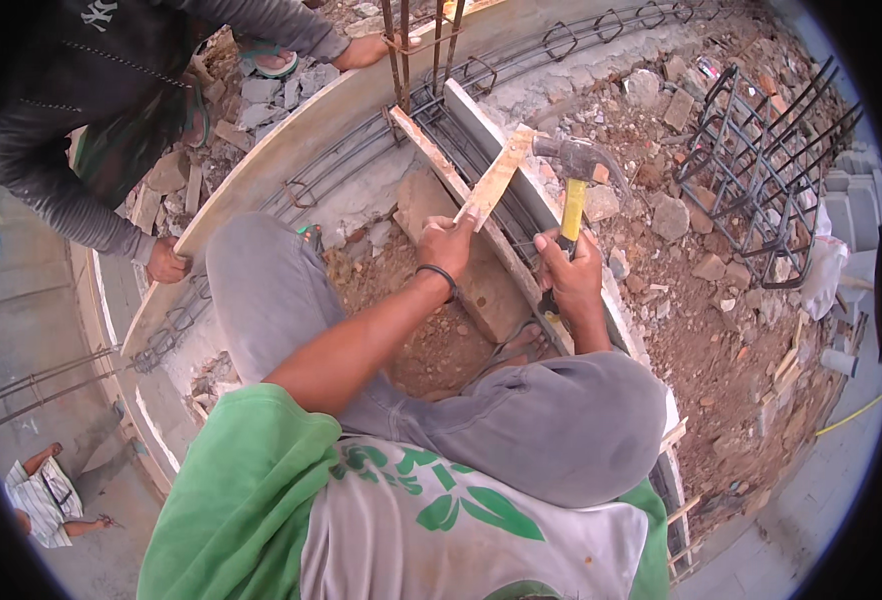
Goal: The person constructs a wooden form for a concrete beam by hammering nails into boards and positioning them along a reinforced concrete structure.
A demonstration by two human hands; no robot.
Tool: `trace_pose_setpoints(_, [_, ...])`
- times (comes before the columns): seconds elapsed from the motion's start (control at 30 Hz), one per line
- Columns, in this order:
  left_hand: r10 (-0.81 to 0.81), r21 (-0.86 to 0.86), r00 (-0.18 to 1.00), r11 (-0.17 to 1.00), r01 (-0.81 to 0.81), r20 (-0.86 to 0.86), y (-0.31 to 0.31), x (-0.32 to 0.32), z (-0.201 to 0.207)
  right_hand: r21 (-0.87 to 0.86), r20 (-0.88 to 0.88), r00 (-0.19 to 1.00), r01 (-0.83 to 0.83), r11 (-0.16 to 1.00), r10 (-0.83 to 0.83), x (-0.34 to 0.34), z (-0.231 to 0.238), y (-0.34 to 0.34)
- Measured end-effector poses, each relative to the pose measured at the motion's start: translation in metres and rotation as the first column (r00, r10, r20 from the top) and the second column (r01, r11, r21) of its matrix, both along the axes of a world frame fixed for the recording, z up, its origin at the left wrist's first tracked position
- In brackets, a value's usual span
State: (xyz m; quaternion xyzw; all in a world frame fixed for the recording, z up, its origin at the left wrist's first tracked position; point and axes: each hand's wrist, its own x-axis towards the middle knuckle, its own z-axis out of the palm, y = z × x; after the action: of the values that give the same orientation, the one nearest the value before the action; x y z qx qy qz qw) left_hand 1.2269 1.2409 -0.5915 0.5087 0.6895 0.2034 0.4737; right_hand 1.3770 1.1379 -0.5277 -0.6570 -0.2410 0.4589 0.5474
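Shirt [231, 480], hammer [573, 205], rebar [461, 140] between boards [441, 165]

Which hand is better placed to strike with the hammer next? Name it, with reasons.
Likely the right hand: it already grips the hammer by its handle, while the left hand is taken up holding the wooden strip by its near end.

The person wears a shirt of two colours: the shirt front [361, 540] is whitish grey, and the left sleeve [231, 470] is light green, wide and short. On the front there is a green leaf print [491, 512], together with smaller green marks. A small brownish spot is also visible on this cloth. The trousers [561, 425] are plain grey, with soft folds. Around the left wrist [427, 287] sits a thin dark band [445, 277]. One sandal [502, 352] shows dark straps.
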Motion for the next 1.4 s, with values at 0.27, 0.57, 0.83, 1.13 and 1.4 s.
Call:
trace_pose_setpoints(0.27, [-0.628, 0.535, 0.761, 0.592, 0.603, -0.163, 0.002, 0.001, 0.065, -0.06, 0.415, 0.897, -0.138, 0.989, 0.15, 0.007, -0.006, 0.03])
trace_pose_setpoints(0.57, [-0.557, 0.409, 0.811, 0.792, 0.453, 0.18, 0.045, -0.007, 0.029, -0.09, 0.369, 0.917, -0.127, 0.988, 0.151, 0.0, -0.008, 0.033])
trace_pose_setpoints(0.83, [-0.566, 0.331, 0.774, 0.815, 0.475, 0.284, 0.057, -0.006, 0.019, -0.139, 0.316, 0.94, -0.086, 0.987, 0.126, -0.002, -0.012, 0.007])
trace_pose_setpoints(1.13, [-0.598, 0.499, 0.778, 0.742, 0.447, 0.193, 0.052, -0.008, 0.009, -0.19, 0.313, 0.925, -0.164, 0.968, 0.218, -0.007, 0.016, 0.0])
trace_pose_setpoints(1.4, [-0.549, 0.623, 0.805, 0.717, 0.314, 0.226, 0.039, -0.007, -0.003, -0.473, 0.608, 0.606, -0.242, 0.847, 0.513, -0.007, 0.048, -0.006])
